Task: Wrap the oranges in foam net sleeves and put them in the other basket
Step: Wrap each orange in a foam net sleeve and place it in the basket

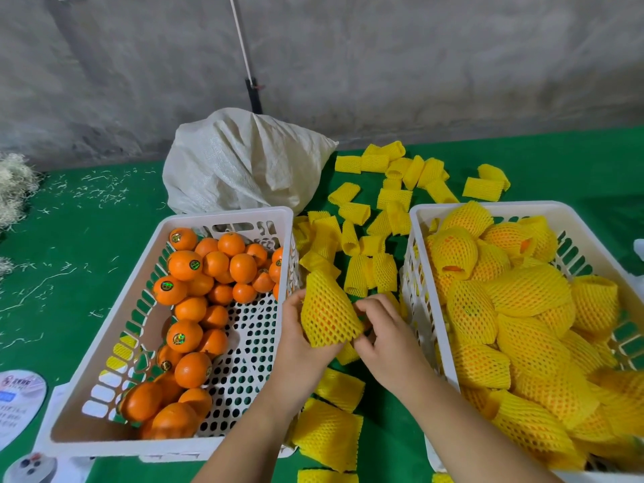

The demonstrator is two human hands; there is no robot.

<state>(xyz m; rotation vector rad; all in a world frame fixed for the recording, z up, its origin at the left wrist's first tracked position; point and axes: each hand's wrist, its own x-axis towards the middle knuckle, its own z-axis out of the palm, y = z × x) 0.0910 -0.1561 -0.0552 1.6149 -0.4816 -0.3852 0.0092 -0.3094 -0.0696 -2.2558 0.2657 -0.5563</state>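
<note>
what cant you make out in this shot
- Orange in the hands: head view shows it only through the sleeve mesh.
- Right basket: near corner cut off by the frame's bottom edge; its floor is buried under wrapped oranges.
- Printed card at lower left: text blurred, cut by the edge.
- Orange stickers: too small to read.
- Left hand: its fingers lie hidden behind the sleeve.

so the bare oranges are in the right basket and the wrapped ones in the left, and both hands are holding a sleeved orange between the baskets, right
Not quite: the head view shows the baskets swapped. The bare oranges are in the left basket and the wrapped ones in the right basket. The left hand and right hand do hold a sleeved orange between them.
</note>
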